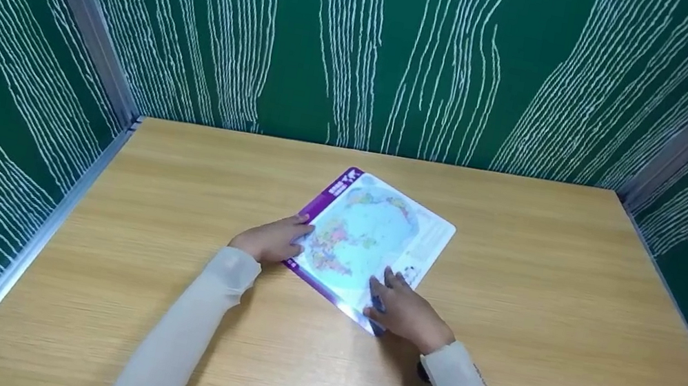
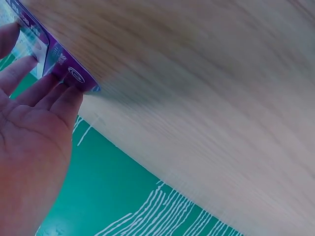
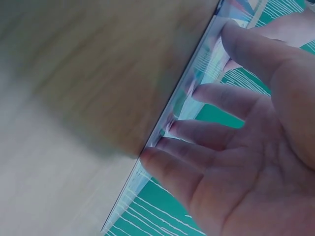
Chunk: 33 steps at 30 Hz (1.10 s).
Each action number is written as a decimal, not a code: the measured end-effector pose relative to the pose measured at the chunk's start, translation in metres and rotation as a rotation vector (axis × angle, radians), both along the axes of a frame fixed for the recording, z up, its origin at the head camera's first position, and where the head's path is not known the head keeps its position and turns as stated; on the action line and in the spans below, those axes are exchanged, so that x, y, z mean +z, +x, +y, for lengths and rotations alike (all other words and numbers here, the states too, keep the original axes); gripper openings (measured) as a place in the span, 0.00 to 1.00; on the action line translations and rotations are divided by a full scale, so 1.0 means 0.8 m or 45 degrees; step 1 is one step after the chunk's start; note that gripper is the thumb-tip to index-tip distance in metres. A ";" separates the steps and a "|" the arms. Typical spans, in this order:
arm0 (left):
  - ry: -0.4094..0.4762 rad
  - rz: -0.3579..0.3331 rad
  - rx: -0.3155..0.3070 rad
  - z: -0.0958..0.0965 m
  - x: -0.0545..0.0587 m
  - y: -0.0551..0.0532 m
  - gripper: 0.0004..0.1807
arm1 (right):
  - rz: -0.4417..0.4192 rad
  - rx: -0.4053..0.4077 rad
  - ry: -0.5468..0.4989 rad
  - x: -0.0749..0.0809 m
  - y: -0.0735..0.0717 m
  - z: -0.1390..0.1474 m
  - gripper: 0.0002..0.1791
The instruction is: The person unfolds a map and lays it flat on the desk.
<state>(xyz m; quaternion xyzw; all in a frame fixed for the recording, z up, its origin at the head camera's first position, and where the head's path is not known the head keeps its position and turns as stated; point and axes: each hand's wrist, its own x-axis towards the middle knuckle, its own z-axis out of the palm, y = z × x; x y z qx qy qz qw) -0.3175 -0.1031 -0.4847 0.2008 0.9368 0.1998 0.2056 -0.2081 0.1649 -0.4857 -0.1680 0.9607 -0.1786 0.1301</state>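
Note:
A glossy world map sheet with a purple border lies tilted on the wooden table. At its left edge is my left hand, whose fingertips touch the purple border. In the left wrist view the left hand reaches with extended fingers to the border near a corner. My right hand rests its spread fingertips on the map's lower right part. In the right wrist view the right hand shows nearly straight fingers touching the shiny surface, seen at a very shallow angle.
The light wooden table extends around the map on all sides. Green panels with white wavy lines stand behind it and at both sides. Grey metal posts mark the back corners. A small dark object shows at the right wrist.

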 end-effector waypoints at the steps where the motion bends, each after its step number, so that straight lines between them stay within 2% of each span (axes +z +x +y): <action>1: -0.001 0.004 -0.005 0.000 0.000 0.000 0.30 | -0.002 0.004 -0.001 0.000 0.000 0.001 0.34; 9: -0.023 0.044 -0.078 -0.003 0.001 0.004 0.30 | 0.060 0.081 -0.010 0.004 -0.005 0.009 0.33; 15: -0.023 -0.007 -0.026 -0.004 0.002 0.010 0.31 | 0.063 0.109 -0.028 0.002 -0.010 0.017 0.33; 22: -0.028 -0.014 0.003 -0.004 0.005 0.020 0.31 | -0.016 0.117 -0.059 0.005 -0.017 0.026 0.34; 28: -0.060 0.022 -0.032 -0.004 0.003 0.024 0.31 | -0.089 0.106 -0.099 0.007 -0.024 0.032 0.34; 33: -0.067 0.029 -0.026 -0.007 0.000 0.025 0.31 | -0.115 0.125 -0.146 0.008 -0.030 0.037 0.34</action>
